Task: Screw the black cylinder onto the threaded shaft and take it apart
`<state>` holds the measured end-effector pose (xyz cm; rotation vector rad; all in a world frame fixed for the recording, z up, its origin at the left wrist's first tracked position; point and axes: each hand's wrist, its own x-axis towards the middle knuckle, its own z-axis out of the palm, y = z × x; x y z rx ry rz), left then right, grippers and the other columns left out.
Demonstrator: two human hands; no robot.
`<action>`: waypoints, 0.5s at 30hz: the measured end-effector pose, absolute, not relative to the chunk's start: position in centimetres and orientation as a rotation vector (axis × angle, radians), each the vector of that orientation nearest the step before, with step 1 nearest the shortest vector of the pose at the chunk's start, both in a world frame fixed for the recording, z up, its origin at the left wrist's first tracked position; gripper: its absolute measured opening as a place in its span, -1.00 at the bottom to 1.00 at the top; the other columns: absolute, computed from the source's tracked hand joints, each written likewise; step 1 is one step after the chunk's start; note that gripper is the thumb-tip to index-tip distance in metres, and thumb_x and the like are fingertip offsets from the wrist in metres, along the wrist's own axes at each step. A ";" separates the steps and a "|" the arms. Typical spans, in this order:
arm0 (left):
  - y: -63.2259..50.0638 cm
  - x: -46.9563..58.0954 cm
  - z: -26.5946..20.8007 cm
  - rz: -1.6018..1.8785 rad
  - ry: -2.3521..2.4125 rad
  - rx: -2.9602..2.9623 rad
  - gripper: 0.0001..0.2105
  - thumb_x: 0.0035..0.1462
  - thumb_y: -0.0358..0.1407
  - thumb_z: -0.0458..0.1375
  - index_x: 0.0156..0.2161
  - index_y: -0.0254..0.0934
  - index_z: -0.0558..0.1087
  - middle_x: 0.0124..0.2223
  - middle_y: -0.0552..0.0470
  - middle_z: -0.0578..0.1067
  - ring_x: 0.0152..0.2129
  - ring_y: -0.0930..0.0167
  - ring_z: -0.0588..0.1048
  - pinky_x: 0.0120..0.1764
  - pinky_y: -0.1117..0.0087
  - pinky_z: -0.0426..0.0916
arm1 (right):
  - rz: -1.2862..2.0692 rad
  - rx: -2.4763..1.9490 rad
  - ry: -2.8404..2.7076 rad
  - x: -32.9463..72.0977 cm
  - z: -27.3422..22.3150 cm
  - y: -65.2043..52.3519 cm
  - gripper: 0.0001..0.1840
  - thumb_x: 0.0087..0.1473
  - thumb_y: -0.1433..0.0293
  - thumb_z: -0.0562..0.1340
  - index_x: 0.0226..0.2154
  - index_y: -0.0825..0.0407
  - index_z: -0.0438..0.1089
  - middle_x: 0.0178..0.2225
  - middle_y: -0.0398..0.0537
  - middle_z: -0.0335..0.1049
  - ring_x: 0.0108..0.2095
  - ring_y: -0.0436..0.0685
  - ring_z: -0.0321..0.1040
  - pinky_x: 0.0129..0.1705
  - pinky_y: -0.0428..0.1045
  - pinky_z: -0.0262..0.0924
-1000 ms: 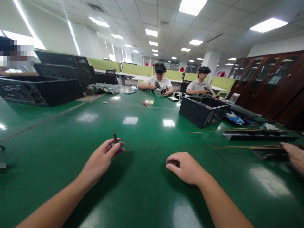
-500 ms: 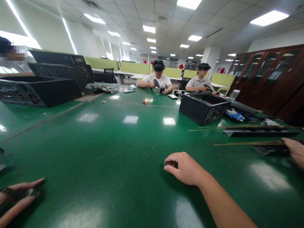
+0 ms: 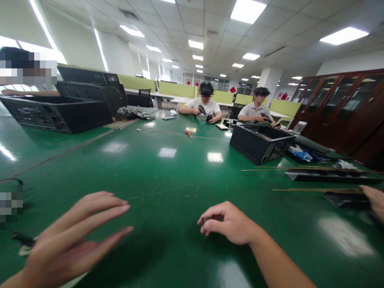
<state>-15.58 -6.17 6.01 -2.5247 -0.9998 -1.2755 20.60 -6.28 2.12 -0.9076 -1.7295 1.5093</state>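
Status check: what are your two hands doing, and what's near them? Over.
Left hand open. Right hand pinching small dark part. Black-ended object partly behind left hand; orange screwdriver farther ahead on green tabletop.

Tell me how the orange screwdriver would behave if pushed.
The screwdriver would probably slide easily, since the green tabletop looks smooth and shiny. It may also swivel or roll in a curve, being thicker at its orange end than at its tip.

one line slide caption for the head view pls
A left hand spreads open over a green tabletop while the right hand pinches a small dark part.
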 end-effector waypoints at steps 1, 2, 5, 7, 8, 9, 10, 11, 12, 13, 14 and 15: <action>-6.0 -13.2 6.3 -1.194 -0.886 -2.657 -0.48 0.07 -0.44 0.30 0.11 0.09 0.40 -0.02 0.18 0.51 -0.09 0.40 0.48 0.07 0.32 0.38 | 1.546 -0.882 -1.728 20.6 2.0 -6.3 -0.75 0.06 0.29 0.36 -0.24 0.11 0.58 -0.38 -0.03 0.54 -0.41 0.03 0.43 -0.29 -0.07 0.30; -5.7 -10.9 6.4 -1.202 -0.828 -2.741 -0.48 0.10 -0.39 0.29 0.16 0.03 0.36 0.01 0.10 0.50 -0.07 0.37 0.47 0.06 0.31 0.39 | 1.568 -0.856 -1.736 20.6 2.0 -6.2 -0.73 0.04 0.29 0.39 -0.22 0.10 0.58 -0.37 -0.02 0.54 -0.40 0.03 0.44 -0.29 -0.07 0.30; -4.9 -4.9 5.9 -1.093 -0.610 -3.033 -0.41 0.06 -0.23 0.35 0.20 -0.05 0.33 0.08 -0.07 0.47 -0.02 0.28 0.46 0.03 0.25 0.42 | 1.547 -0.765 -1.796 20.8 1.8 -6.0 -0.72 0.01 0.29 0.41 -0.20 0.08 0.59 -0.30 -0.02 0.54 -0.32 0.05 0.43 -0.24 -0.07 0.28; -4.5 -2.0 4.9 -1.082 -0.504 -3.188 -0.53 0.08 -0.26 0.33 0.12 -0.04 0.42 0.05 -0.08 0.49 -0.05 0.28 0.48 -0.01 0.26 0.44 | 1.524 -0.691 -1.819 21.0 1.7 -5.9 -0.78 0.02 0.28 0.40 -0.29 0.09 0.61 -0.34 -0.06 0.52 -0.31 0.05 0.40 -0.22 -0.07 0.25; -4.4 -0.8 4.3 -1.136 -0.501 -3.250 -0.61 0.10 -0.30 0.31 0.06 -0.05 0.47 0.02 -0.07 0.51 -0.08 0.31 0.50 -0.03 0.28 0.44 | 1.525 -0.666 -1.808 21.0 1.6 -5.8 -0.78 0.03 0.27 0.40 -0.35 0.10 0.61 -0.38 -0.08 0.51 -0.33 0.04 0.39 -0.22 -0.08 0.24; -4.3 0.2 3.9 -1.224 -0.534 -3.296 -0.68 0.10 -0.33 0.30 0.00 -0.06 0.52 -0.01 -0.06 0.52 -0.11 0.33 0.51 -0.05 0.31 0.45 | 1.531 -0.653 -1.785 21.1 1.5 -5.8 -0.77 0.04 0.25 0.39 -0.39 0.11 0.61 -0.42 -0.09 0.49 -0.35 0.03 0.38 -0.23 -0.08 0.24; -4.3 0.9 3.5 -1.330 -0.584 -3.323 -0.73 0.10 -0.35 0.30 -0.06 -0.08 0.55 -0.03 -0.05 0.53 -0.13 0.34 0.52 -0.07 0.33 0.45 | 1.540 -0.652 -1.757 21.1 1.4 -5.7 -0.75 0.04 0.23 0.39 -0.42 0.12 0.60 -0.45 -0.10 0.48 -0.37 0.02 0.37 -0.25 -0.08 0.24; -4.3 1.4 3.4 -1.436 -0.625 -3.336 -0.76 0.10 -0.37 0.30 -0.10 -0.10 0.57 -0.05 -0.05 0.54 -0.14 0.35 0.52 -0.09 0.34 0.46 | 1.550 -0.660 -1.731 21.2 1.3 -5.7 -0.72 0.04 0.21 0.39 -0.43 0.12 0.60 -0.45 -0.09 0.48 -0.37 0.03 0.37 -0.25 -0.08 0.24; -4.4 1.6 3.4 -1.525 -0.653 -3.339 -0.78 0.10 -0.38 0.30 -0.13 -0.11 0.58 -0.07 -0.04 0.55 -0.15 0.35 0.53 -0.10 0.34 0.46 | 1.566 -0.669 -1.712 21.3 1.2 -5.7 -0.71 0.04 0.20 0.39 -0.40 0.12 0.60 -0.43 -0.08 0.49 -0.36 0.04 0.38 -0.25 -0.07 0.25; -4.4 1.4 3.6 -1.583 -0.671 -3.342 -0.79 0.10 -0.39 0.29 -0.14 -0.11 0.58 -0.10 -0.03 0.57 -0.17 0.36 0.53 -0.12 0.35 0.46 | 1.595 -0.673 -1.700 21.5 1.2 -5.6 -0.69 0.04 0.18 0.39 -0.34 0.12 0.60 -0.39 -0.06 0.51 -0.34 0.05 0.39 -0.23 -0.06 0.26; -4.4 0.9 4.0 -1.617 -0.689 -3.336 -0.80 0.12 -0.41 0.27 -0.14 -0.11 0.58 -0.14 -0.01 0.58 -0.20 0.38 0.54 -0.14 0.37 0.47 | 1.634 -0.671 -1.691 21.6 1.1 -5.6 -0.65 0.03 0.17 0.39 -0.25 0.11 0.60 -0.34 -0.03 0.52 -0.32 0.06 0.41 -0.22 -0.05 0.27; -4.4 0.0 4.5 -1.620 -0.729 -3.321 -0.80 0.14 -0.42 0.25 -0.14 -0.11 0.58 -0.18 0.02 0.59 -0.23 0.39 0.55 -0.17 0.39 0.47 | 1.673 -0.668 -1.676 21.8 1.1 -5.5 -0.59 0.01 0.16 0.41 -0.16 0.09 0.57 -0.28 -0.01 0.54 -0.31 0.07 0.43 -0.21 -0.04 0.28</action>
